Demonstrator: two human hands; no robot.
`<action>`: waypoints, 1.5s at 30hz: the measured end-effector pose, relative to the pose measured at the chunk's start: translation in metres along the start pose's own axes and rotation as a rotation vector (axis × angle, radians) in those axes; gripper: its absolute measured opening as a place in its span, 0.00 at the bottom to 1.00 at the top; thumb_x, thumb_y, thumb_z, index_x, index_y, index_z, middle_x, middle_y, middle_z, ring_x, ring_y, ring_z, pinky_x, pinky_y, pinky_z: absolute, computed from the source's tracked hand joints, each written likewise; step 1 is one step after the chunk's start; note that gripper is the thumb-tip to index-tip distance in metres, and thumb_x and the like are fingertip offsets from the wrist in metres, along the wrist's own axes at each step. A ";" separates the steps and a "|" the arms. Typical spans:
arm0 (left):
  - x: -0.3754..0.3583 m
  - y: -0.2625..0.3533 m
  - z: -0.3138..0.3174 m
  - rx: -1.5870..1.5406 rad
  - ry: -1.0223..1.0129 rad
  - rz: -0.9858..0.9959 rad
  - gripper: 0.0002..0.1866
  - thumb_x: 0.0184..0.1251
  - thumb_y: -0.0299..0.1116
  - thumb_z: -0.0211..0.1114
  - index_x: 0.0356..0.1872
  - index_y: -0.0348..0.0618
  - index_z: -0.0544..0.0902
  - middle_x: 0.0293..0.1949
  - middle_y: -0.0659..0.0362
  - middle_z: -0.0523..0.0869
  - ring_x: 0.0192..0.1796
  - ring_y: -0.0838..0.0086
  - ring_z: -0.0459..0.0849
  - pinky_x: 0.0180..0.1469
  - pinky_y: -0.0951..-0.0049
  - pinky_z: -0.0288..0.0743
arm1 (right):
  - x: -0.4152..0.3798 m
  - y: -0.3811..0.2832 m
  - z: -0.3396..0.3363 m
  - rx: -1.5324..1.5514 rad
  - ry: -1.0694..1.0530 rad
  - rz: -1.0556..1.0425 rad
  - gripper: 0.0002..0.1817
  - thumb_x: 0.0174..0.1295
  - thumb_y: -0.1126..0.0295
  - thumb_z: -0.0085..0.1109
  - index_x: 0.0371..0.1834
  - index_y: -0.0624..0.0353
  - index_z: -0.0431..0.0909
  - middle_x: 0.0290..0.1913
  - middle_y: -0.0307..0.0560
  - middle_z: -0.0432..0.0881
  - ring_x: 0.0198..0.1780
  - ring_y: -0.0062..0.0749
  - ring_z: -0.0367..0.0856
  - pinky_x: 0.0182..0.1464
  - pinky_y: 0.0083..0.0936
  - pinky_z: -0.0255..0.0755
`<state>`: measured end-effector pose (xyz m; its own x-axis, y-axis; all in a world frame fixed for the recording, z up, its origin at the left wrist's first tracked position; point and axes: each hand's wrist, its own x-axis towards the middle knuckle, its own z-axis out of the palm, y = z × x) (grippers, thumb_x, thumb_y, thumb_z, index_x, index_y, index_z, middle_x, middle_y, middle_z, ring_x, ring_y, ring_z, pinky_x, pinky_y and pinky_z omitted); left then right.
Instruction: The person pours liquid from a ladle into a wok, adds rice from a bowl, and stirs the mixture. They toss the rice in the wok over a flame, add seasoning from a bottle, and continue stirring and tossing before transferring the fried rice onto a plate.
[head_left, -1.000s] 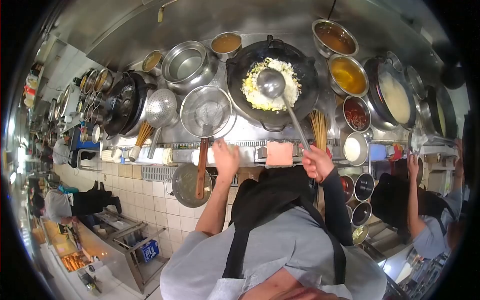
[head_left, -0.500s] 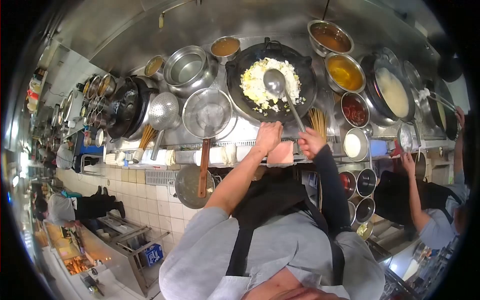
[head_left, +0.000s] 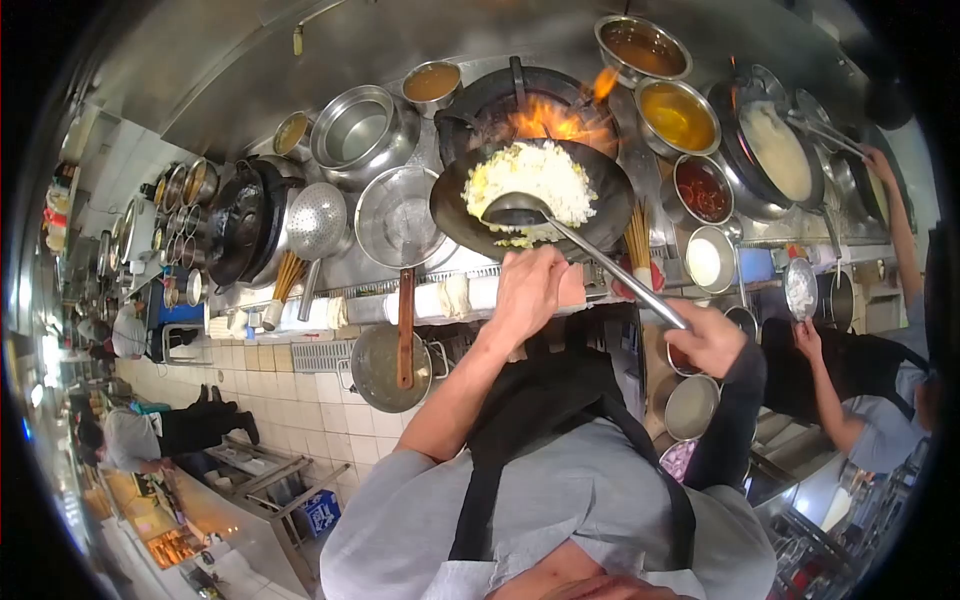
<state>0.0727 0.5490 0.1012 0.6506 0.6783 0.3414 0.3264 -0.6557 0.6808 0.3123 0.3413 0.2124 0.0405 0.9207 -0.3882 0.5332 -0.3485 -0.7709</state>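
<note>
My left hand [head_left: 530, 292] is closed at the near edge of a dark wok [head_left: 612, 205], which is tilted up off the burner; the exact grip is hidden by my fingers. A pinkish folded cloth [head_left: 571, 286] shows beside that hand. White and yellow fried rice [head_left: 550, 180] lies heaped in the wok. In my right hand [head_left: 710, 340] is the end of a long-handled metal ladle [head_left: 515, 208], its bowl resting against the rice. Orange flames [head_left: 555, 120] rise from the burner [head_left: 470, 115] behind the wok.
A wooden-handled strainer [head_left: 405, 220], a perforated skimmer [head_left: 316, 220] and a steel pot [head_left: 362, 130] stand left. To the right are bowls of yellow oil [head_left: 678, 118] and red sauce [head_left: 703, 190]. A co-worker's hand [head_left: 808, 340] holds a ladle at far right.
The wok has come toward me and tilted, baring the burner and its flames. My right hand has moved right and nearer, and the ladle bowl has shifted toward the wok's near side.
</note>
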 end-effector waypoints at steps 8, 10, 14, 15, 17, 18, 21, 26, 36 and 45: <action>-0.064 -0.084 0.121 0.107 -0.072 0.048 0.05 0.74 0.29 0.61 0.40 0.39 0.75 0.27 0.45 0.86 0.36 0.42 0.87 0.47 0.43 0.72 | 0.125 0.086 0.065 -0.208 0.311 0.017 0.26 0.67 0.67 0.61 0.67 0.64 0.75 0.42 0.71 0.86 0.49 0.69 0.84 0.55 0.50 0.78; -0.112 -0.071 0.113 0.079 -0.184 0.025 0.06 0.74 0.29 0.63 0.43 0.41 0.75 0.27 0.47 0.86 0.37 0.46 0.87 0.47 0.44 0.72 | 0.106 0.057 0.069 -0.251 0.366 -0.017 0.27 0.67 0.67 0.61 0.69 0.63 0.74 0.41 0.71 0.86 0.50 0.69 0.84 0.55 0.51 0.77; -0.064 -0.009 0.041 0.006 -0.199 0.007 0.06 0.75 0.29 0.62 0.44 0.39 0.76 0.32 0.45 0.87 0.40 0.44 0.86 0.46 0.43 0.71 | 0.042 0.014 0.021 -0.209 0.215 -0.076 0.27 0.67 0.68 0.62 0.70 0.62 0.74 0.50 0.69 0.86 0.53 0.68 0.84 0.62 0.48 0.75; -0.044 -0.005 0.032 -0.009 -0.176 -0.019 0.05 0.75 0.29 0.62 0.44 0.39 0.76 0.33 0.44 0.88 0.40 0.43 0.86 0.46 0.43 0.71 | 0.029 0.020 0.012 -0.196 0.191 -0.138 0.27 0.67 0.68 0.62 0.70 0.62 0.74 0.51 0.68 0.86 0.54 0.68 0.84 0.63 0.47 0.75; -0.015 -0.013 0.040 -0.020 -0.191 -0.079 0.06 0.75 0.30 0.62 0.42 0.37 0.77 0.34 0.42 0.88 0.40 0.40 0.85 0.46 0.44 0.71 | 0.010 0.010 0.003 -0.227 0.118 -0.030 0.28 0.67 0.71 0.63 0.70 0.66 0.74 0.55 0.69 0.85 0.59 0.65 0.83 0.64 0.43 0.75; -0.007 -0.014 0.036 0.020 -0.197 -0.066 0.06 0.76 0.30 0.62 0.42 0.37 0.78 0.34 0.41 0.88 0.40 0.39 0.85 0.46 0.45 0.74 | 0.008 0.004 -0.004 -0.248 0.085 0.015 0.28 0.67 0.72 0.64 0.70 0.68 0.73 0.57 0.70 0.85 0.61 0.64 0.83 0.65 0.40 0.74; 0.012 -0.006 0.002 -0.063 -0.187 -0.043 0.05 0.75 0.28 0.61 0.42 0.37 0.79 0.34 0.40 0.88 0.41 0.40 0.87 0.45 0.45 0.77 | 0.009 -0.010 -0.011 -0.363 0.079 0.053 0.27 0.67 0.72 0.63 0.70 0.68 0.74 0.56 0.70 0.85 0.60 0.62 0.84 0.65 0.39 0.75; -0.024 -0.067 0.090 0.026 -0.192 -0.096 0.06 0.75 0.30 0.62 0.45 0.38 0.77 0.29 0.40 0.86 0.38 0.41 0.87 0.42 0.44 0.77 | 0.097 0.053 0.020 -0.296 0.179 0.031 0.23 0.67 0.70 0.61 0.65 0.64 0.76 0.39 0.70 0.85 0.45 0.65 0.86 0.49 0.49 0.78; -0.002 -0.002 0.001 -0.056 -0.202 -0.032 0.05 0.75 0.29 0.62 0.42 0.38 0.77 0.31 0.44 0.87 0.39 0.43 0.86 0.44 0.46 0.75 | 0.030 -0.001 -0.020 -0.246 0.035 0.148 0.28 0.67 0.71 0.64 0.70 0.65 0.74 0.51 0.65 0.87 0.52 0.60 0.87 0.57 0.44 0.77; -0.092 -0.086 0.093 0.014 -0.320 0.000 0.06 0.77 0.31 0.61 0.45 0.40 0.74 0.35 0.46 0.87 0.41 0.47 0.86 0.46 0.49 0.71 | 0.082 0.023 0.035 -0.252 0.393 -0.037 0.17 0.65 0.72 0.61 0.57 0.61 0.78 0.39 0.65 0.87 0.45 0.66 0.86 0.50 0.51 0.78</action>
<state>0.0483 0.5119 -0.0490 0.8326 0.5409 0.1192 0.3339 -0.6619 0.6711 0.2984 0.4026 0.1453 0.3086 0.9454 -0.1048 0.7268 -0.3055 -0.6152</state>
